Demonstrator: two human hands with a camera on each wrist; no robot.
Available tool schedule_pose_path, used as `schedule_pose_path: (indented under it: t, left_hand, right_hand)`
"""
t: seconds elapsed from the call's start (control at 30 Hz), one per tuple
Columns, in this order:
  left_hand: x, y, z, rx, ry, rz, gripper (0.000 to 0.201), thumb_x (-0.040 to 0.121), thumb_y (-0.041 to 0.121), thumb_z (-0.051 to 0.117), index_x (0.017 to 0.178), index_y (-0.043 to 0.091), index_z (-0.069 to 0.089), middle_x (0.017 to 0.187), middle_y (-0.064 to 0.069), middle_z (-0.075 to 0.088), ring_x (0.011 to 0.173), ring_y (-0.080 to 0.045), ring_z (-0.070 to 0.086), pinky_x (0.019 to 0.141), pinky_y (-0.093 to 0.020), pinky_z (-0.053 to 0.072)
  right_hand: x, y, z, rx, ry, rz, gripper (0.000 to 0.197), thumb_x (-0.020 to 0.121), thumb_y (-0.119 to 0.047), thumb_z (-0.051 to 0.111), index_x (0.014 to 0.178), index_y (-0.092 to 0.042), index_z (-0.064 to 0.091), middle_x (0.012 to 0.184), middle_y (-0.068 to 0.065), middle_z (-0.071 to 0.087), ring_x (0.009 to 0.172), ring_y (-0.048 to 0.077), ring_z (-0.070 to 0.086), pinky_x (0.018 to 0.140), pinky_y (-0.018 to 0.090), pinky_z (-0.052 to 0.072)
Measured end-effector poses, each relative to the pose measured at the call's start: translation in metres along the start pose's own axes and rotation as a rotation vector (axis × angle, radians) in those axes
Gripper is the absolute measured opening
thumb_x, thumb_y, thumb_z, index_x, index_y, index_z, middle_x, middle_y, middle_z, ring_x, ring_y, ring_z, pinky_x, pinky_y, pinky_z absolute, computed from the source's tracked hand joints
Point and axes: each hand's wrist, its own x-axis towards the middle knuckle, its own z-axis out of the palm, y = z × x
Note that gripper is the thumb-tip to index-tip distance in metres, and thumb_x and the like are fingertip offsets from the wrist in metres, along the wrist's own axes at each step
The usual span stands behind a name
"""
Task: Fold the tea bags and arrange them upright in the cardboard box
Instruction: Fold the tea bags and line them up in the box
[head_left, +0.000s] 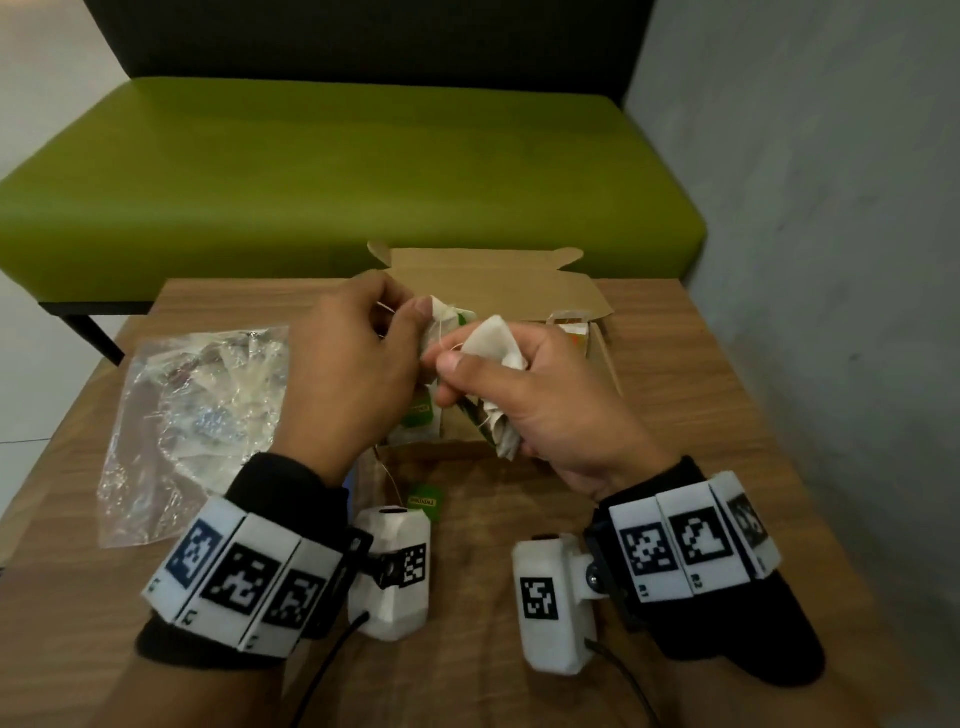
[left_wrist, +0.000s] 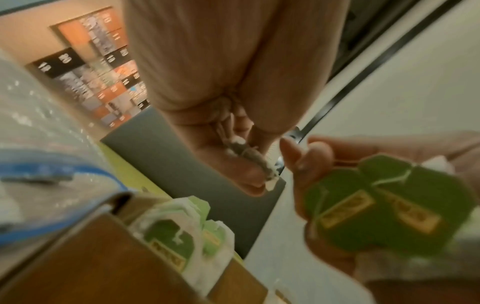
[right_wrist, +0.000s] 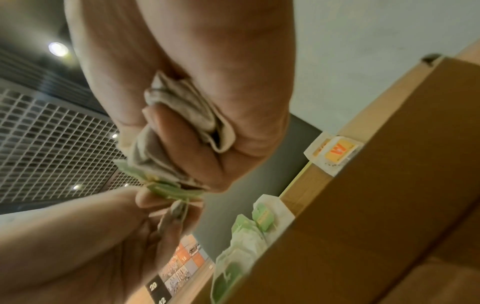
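Wooden table, cardboard box open; we're pinching one tea bag with left hand, right hand clutching bunched tea bags.

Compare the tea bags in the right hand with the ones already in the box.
The tea bags in the right hand are a crumpled bunch held above the cardboard box; the boxed tea bags stand upright along its wall. The held ones dangle loose strings; none shows on the boxed ones. Both carry green tags.
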Motion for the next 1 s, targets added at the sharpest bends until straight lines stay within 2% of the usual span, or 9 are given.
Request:
schedule_pose_path:
  t: [0.07,0.17,0.23,0.43,0.53,0.67,0.8,0.87,1.0]
  left_hand:
    - [-0.001,0.002,0.000,-0.147,0.002,-0.067,0.018,0.096,0.033,0.061,0.084,0.020,0.064,0.064,0.001,0.068,0.058,-0.020,0.066,0.059,-0.048,0.059]
    - [-0.003,0.003,0.004,-0.310,0.027,-0.100,0.019,0.095,0.031,0.061,0.084,0.015,0.064,0.059,0.001,0.062,0.052,-0.016,0.056,0.054,-0.041,0.049]
    - [-0.003,0.005,0.006,-0.384,0.040,-0.116,0.020,0.096,0.029,0.060,0.084,0.015,0.063,0.060,0.001,0.062,0.052,-0.014,0.055,0.053,-0.035,0.045]
    - [-0.005,0.018,0.005,-0.611,-0.017,-0.206,0.020,0.102,0.022,0.052,0.096,0.003,0.059,0.063,0.005,0.070,0.057,-0.006,0.067,0.048,-0.022,0.050]
    - [-0.005,0.019,0.002,-0.682,-0.070,-0.240,0.022,0.103,0.023,0.051,0.099,0.003,0.060,0.068,0.002,0.071,0.062,-0.010,0.068,0.054,-0.024,0.052]
    - [-0.007,0.023,0.002,-0.743,-0.093,-0.283,0.028,0.104,0.025,0.048,0.111,-0.001,0.056,0.082,-0.007,0.076,0.077,-0.018,0.074,0.062,-0.029,0.058]
    - [-0.012,0.026,0.007,-0.697,-0.067,-0.256,0.023,0.104,0.026,0.046,0.109,0.004,0.053,0.093,-0.010,0.076,0.088,-0.028,0.074,0.070,-0.041,0.062]
    - [-0.012,0.026,0.009,-0.680,-0.067,-0.251,0.018,0.103,0.027,0.048,0.102,0.009,0.051,0.099,-0.016,0.074,0.090,-0.034,0.072,0.073,-0.046,0.060]
    - [-0.009,0.018,0.001,-0.644,-0.137,-0.184,0.009,0.099,0.020,0.057,0.092,0.014,0.056,0.086,-0.004,0.070,0.082,-0.017,0.069,0.073,-0.029,0.057]
  right_hand:
    - [0.002,0.003,0.006,-0.016,0.023,0.016,0.007,0.096,-0.014,0.067,0.092,-0.013,0.072,0.079,0.003,0.072,0.082,0.013,0.068,0.079,0.031,0.056]
    - [0.004,0.006,0.012,-0.031,0.062,0.009,0.009,0.096,-0.016,0.068,0.089,-0.016,0.074,0.094,0.013,0.076,0.093,0.024,0.071,0.091,0.049,0.056]
    - [0.004,0.006,0.014,-0.068,0.065,-0.002,0.012,0.096,-0.017,0.067,0.087,-0.018,0.074,0.097,0.016,0.075,0.093,0.025,0.070,0.090,0.053,0.055]
    - [0.002,0.010,0.020,-0.061,0.035,0.005,0.013,0.097,-0.021,0.066,0.085,-0.018,0.071,0.083,0.002,0.070,0.081,0.014,0.064,0.073,0.032,0.054]
    - [0.002,0.013,0.019,-0.017,0.092,-0.009,0.009,0.096,-0.020,0.067,0.087,-0.020,0.071,0.080,-0.002,0.069,0.077,0.007,0.063,0.067,0.024,0.052]
    - [0.005,0.017,0.021,0.109,0.116,0.012,0.006,0.096,-0.021,0.067,0.100,-0.021,0.072,0.086,-0.003,0.075,0.085,0.012,0.071,0.075,0.032,0.058]
    - [0.003,0.015,0.026,0.151,0.128,0.016,0.012,0.097,-0.020,0.065,0.086,-0.020,0.069,0.066,-0.011,0.068,0.059,-0.002,0.062,0.050,0.014,0.046]
    - [0.003,0.015,0.028,0.164,0.138,0.026,0.015,0.097,-0.019,0.064,0.083,-0.020,0.068,0.061,-0.011,0.066,0.052,-0.003,0.058,0.045,0.012,0.042]
    - [0.006,0.016,0.024,0.178,0.185,0.047,0.010,0.097,-0.020,0.066,0.090,-0.017,0.072,0.070,-0.006,0.070,0.063,0.005,0.066,0.056,0.023,0.053]
